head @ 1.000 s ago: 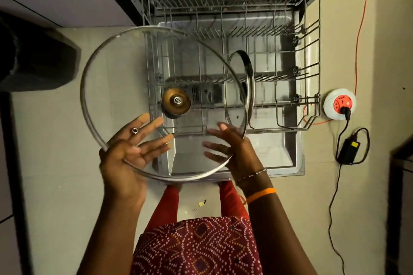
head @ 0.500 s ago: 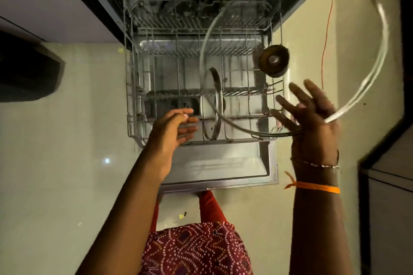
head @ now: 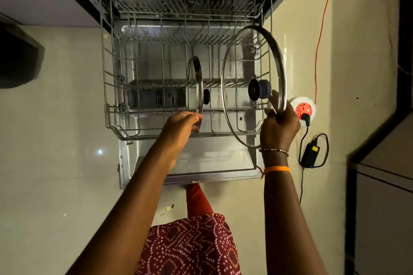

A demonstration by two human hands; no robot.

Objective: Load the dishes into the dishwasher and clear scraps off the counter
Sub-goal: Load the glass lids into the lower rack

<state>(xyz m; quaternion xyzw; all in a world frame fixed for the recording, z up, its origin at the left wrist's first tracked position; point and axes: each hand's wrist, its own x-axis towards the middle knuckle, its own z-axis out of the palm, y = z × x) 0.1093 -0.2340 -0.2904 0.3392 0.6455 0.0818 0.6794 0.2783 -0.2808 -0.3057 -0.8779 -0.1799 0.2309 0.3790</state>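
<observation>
The dishwasher's lower wire rack (head: 111,116) is pulled out over the open door (head: 201,163). A large glass lid (head: 237,56) with a steel rim and dark knob stands on edge in the rack's right side. My right hand (head: 279,127) grips its rim near the bottom right. A smaller glass lid (head: 194,82) stands upright in the middle of the rack. My left hand (head: 182,124) holds the lower edge of this small lid with curled fingers.
An orange-white power socket (head: 302,108) with a black plug lies on the floor right of the rack, with a black adapter (head: 310,155) and cables. Small scraps (head: 169,207) lie on the floor by my legs. A dark object (head: 20,60) is at left.
My right hand swung the large lid from up in the air down into the rack's right side, now on edge. My left hand moved onto the small lid's lower edge.
</observation>
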